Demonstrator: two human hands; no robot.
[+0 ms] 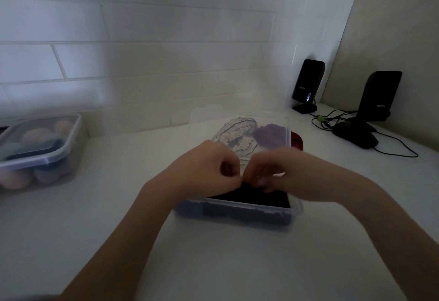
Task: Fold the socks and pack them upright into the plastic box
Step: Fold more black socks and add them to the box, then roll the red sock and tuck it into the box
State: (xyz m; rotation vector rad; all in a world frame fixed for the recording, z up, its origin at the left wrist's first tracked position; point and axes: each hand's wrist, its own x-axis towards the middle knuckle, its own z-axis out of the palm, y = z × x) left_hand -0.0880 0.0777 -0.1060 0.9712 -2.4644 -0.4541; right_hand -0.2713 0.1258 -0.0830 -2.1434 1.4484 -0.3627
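Note:
A clear plastic box (237, 210) stands on the white table in front of me. A black sock (251, 196) lies in its near part, and a blue sock shows through the near wall at the left. At the far end sit a grey-and-white patterned sock (235, 134) and a purple sock (269, 133). Over the box, my left hand (206, 170) and my right hand (280, 172) meet, fingers curled, pinching the top edge of the black sock. The view is blurred.
A second clear box (71, 144) with a lid holds pastel rolled socks at the left. Two black speakers (308, 84) (377, 98) with cables and a black mouse (356, 135) stand at the back right. A red object (297, 140) lies behind the box. A tiled wall is close behind.

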